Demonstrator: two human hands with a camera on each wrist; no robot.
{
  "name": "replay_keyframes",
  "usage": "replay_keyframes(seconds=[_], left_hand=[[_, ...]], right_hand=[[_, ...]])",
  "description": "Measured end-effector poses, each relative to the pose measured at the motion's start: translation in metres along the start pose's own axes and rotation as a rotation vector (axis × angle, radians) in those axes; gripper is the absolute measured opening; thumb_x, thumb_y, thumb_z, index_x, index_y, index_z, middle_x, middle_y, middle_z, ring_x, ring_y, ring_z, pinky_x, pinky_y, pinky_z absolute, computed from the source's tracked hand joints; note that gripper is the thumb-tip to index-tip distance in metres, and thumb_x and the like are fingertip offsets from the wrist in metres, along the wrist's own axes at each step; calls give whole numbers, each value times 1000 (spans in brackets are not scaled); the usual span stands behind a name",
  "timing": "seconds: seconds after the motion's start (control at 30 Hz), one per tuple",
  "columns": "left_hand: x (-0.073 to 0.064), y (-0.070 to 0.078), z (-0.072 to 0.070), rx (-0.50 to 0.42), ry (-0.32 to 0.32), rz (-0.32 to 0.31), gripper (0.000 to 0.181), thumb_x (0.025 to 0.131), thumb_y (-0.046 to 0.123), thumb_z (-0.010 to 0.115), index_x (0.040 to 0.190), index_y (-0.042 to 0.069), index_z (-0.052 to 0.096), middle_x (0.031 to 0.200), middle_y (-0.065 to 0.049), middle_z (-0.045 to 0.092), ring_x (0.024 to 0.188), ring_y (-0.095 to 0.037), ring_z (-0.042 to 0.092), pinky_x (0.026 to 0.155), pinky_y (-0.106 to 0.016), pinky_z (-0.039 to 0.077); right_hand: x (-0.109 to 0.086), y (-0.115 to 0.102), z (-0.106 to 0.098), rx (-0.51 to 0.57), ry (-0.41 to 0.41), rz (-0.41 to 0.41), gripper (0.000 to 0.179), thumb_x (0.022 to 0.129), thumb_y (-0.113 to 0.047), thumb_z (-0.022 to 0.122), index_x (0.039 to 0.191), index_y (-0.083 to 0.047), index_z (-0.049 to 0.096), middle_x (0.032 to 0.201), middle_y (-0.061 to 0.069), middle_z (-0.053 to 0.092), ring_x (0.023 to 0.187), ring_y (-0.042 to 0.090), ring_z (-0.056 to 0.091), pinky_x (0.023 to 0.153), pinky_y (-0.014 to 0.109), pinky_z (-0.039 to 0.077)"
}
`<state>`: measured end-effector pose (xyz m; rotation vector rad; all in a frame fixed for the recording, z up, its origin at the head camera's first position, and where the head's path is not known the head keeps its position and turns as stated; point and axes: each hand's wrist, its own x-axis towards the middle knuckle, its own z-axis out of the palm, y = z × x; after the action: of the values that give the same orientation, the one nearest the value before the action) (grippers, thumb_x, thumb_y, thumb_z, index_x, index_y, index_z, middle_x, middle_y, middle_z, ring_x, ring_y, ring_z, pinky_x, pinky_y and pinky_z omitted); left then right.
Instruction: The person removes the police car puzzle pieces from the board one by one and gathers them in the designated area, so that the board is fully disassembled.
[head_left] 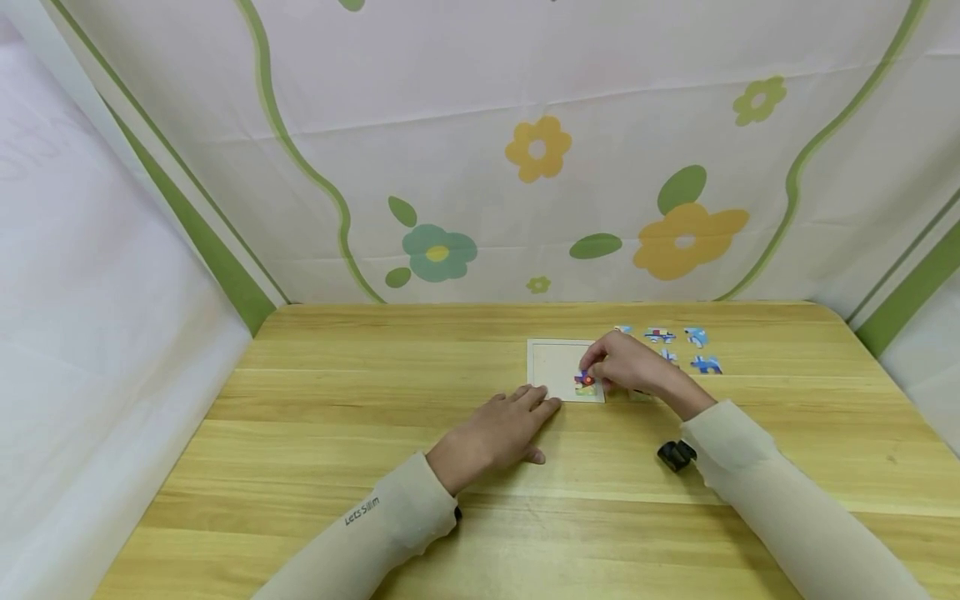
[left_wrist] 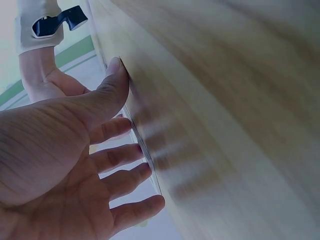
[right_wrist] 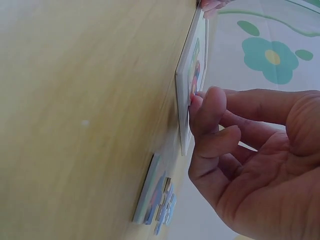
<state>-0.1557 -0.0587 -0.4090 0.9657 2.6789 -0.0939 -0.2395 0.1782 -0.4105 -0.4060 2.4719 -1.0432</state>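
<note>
A pale square puzzle tray (head_left: 551,360) with a thin raised rim lies toward the back of the table. My left hand (head_left: 498,432) rests palm down, its spread fingertips on the tray's near left edge; the left wrist view shows the fingers (left_wrist: 122,182) nearly straight. In the tray's near right corner is a colourful puzzle piece (head_left: 585,389), red, purple and yellow-green. My right hand (head_left: 628,361) pinches it with thumb and fingertips, seen edge-on in the right wrist view. Whether it lies fully flat there cannot be told.
Several loose puzzle pieces (head_left: 706,364), mostly blue, lie to the right of the tray. One greenish piece (head_left: 641,396) is partly covered by the right hand. A black wrist device (head_left: 677,456) sits at the right cuff. A flowered cloth wall (head_left: 480,167) stands behind the table.
</note>
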Motion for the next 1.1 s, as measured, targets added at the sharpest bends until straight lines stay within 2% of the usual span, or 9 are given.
replay_keyframes(seconds=[0.47, 0.63, 1.1], left_hand=[[1, -1, 2, -5, -14, -6, 82, 98, 52, 63, 166, 21, 31, 173, -2, 30, 160, -21, 30, 124, -42, 40], [0, -2, 2, -11, -18, -8, 81, 98, 52, 63, 166, 22, 31, 173, -2, 29, 160, -21, 29, 125, -43, 39], [0, -1, 0, -2, -7, 1, 80, 98, 52, 63, 166, 22, 32, 172, -2, 31, 160, -20, 31, 124, -42, 41]], right_hand=[[-1, 2, 2, 64, -1, -11, 18, 102, 4, 54, 106, 6, 72, 90, 13, 68, 66, 18, 57, 58, 27, 49], [-3, 3, 1, 78, -11, -47, 17, 101, 6, 53, 107, 7, 69, 91, 14, 64, 69, 18, 57, 60, 29, 52], [-1, 4, 2, 108, -17, -76, 14, 97, 12, 54, 105, 6, 64, 83, 13, 61, 65, 18, 56, 57, 27, 51]])
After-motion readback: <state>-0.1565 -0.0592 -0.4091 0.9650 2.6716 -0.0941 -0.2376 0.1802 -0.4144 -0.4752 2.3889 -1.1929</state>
